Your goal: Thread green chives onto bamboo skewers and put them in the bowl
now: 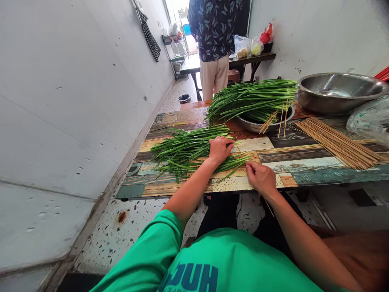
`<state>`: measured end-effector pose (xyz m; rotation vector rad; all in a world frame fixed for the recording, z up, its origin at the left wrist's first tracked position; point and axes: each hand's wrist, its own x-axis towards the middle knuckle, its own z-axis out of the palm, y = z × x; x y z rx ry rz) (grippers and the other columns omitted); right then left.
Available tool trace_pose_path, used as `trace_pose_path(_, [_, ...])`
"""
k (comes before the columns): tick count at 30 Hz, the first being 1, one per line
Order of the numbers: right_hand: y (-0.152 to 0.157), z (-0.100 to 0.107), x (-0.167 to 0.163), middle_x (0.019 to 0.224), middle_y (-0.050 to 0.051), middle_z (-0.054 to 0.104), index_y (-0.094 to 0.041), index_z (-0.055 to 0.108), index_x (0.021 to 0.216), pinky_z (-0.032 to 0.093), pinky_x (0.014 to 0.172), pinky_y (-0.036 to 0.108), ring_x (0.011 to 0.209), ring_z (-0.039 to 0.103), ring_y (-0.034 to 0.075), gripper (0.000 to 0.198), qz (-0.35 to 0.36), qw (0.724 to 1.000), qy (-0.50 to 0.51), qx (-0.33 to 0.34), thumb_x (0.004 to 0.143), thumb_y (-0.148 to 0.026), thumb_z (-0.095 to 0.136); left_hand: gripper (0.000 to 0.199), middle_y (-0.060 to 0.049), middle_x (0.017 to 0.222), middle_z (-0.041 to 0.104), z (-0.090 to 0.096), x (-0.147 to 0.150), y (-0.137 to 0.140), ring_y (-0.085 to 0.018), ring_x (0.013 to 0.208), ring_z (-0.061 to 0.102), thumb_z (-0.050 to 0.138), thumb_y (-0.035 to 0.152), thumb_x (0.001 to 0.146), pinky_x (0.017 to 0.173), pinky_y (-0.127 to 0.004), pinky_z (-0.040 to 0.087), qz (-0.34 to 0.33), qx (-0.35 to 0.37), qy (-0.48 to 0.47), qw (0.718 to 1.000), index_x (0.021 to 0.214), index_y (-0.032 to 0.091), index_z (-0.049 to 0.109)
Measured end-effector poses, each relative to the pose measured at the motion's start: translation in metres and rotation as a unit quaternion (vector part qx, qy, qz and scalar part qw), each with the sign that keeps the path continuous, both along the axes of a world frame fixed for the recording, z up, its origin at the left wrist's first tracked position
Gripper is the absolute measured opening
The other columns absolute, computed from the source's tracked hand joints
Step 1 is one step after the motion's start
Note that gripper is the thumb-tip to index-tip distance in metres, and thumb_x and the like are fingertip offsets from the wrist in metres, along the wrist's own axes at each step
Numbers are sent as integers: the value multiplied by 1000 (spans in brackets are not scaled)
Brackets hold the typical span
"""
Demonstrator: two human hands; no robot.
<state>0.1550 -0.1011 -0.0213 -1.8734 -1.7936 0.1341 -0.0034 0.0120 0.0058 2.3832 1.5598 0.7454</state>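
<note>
My left hand [221, 148] is closed at the stalk ends of the loose garlic chives [188, 148] spread on the table. The chives' leaves point left, and what sits under my fingers is partly hidden. Close to the table's front edge, my right hand [261, 176] is closed around a thin bamboo skewer [269, 207], whose end sticks out below the wrist. Its fingertips are at the pale ends of a smaller row of chives [235, 162]. Beyond my hands, a large heap of chives [255, 97] lies over a metal bowl [253, 126], with several skewers leaning on the rim.
A pile of bamboo skewers [340, 142] lies on the right of the patterned table [304, 156]. Behind it stand a large steel basin [331, 103] and a plastic bag [370, 119]. A person [214, 44] stands beyond the table. A white wall [67, 101] runs along the left.
</note>
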Motion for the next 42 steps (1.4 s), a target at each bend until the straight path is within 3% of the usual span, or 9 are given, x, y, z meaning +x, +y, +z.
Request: trace_pose_path(42, [0,0,1,78,7,74,-21,75,95,37,60,26,70,65,19,34,-1,1000,30,9,85,-32,45,15,-1,97,74,-1,2,-1,-22,98,59,61,28,83,89,-39,34,22,-5,-24,999,85,24,75])
